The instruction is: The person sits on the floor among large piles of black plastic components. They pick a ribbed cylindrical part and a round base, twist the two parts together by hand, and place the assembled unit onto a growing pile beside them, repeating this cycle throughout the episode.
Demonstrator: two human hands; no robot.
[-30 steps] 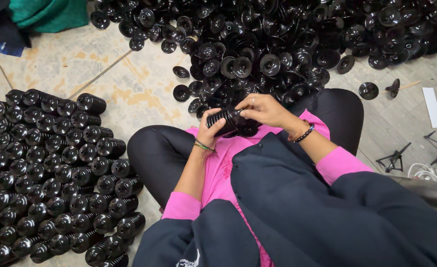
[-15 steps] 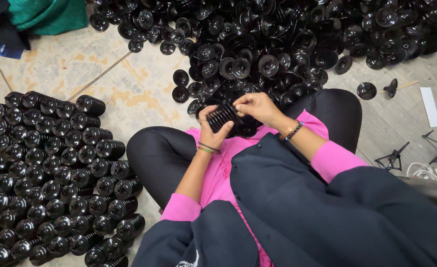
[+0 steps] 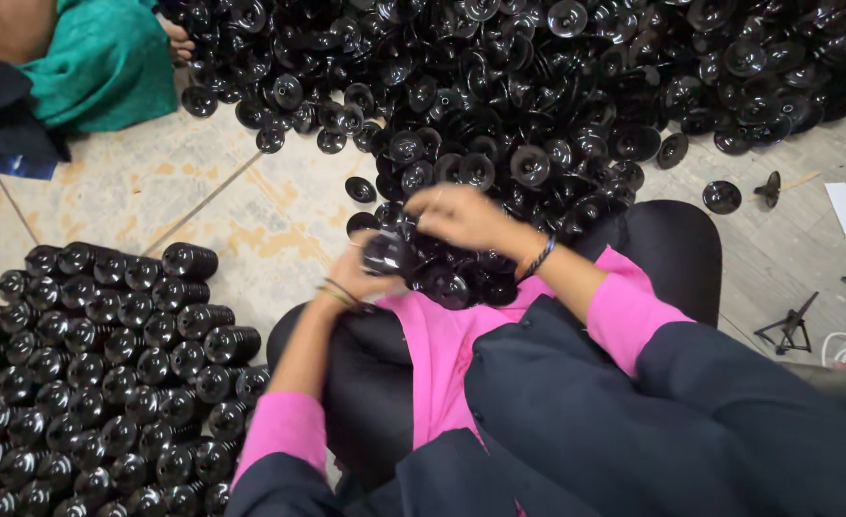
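At far left I see neat rows of stacked black plastic discs (image 3: 107, 373) on the tiled floor (image 3: 241, 220). My left hand (image 3: 366, 273) curls around a short stack of black ribbed discs (image 3: 391, 254) over my lap; my right hand (image 3: 466, 218), blurred, pinches its top. Beyond lies a loose heap of black discs (image 3: 538, 86).

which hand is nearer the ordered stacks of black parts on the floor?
Left. The left hand is just right of the ordered stacks, holding a black part. The right hand is farther off, by the loose pile.
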